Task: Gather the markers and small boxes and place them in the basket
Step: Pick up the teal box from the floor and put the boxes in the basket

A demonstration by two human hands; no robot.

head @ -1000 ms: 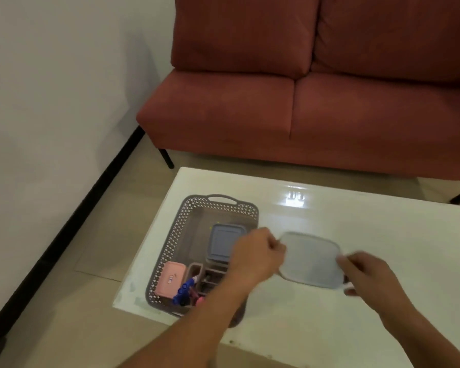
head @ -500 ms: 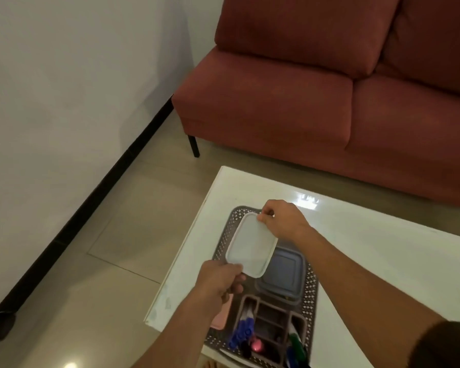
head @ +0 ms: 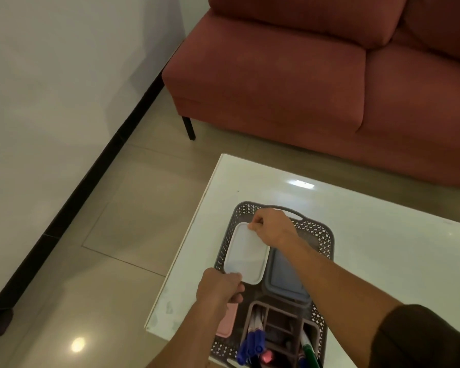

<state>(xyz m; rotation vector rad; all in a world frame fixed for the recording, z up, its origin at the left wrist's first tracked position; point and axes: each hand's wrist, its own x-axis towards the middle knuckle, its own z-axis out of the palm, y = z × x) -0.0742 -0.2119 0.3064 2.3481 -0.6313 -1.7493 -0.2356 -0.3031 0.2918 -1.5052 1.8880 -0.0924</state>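
White table (head: 383,248) otherwise bare; markers (head: 252,343) and blue box (head: 284,274) are seen in basket (head: 327,240). White box (head: 246,252) is pinched by left hand (head: 218,288) and right hand (head: 270,227), fingers at opposite corners; release is judged the remaining step.

Dim, soft picture; glare on the table (head: 300,184).

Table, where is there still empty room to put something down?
The white table is bare right of the basket, toward the sofa, and in a thin strip along its left edge. Inside the basket it is crowded: the white box held by both hands, the blue box, the pink box and the marker holder.
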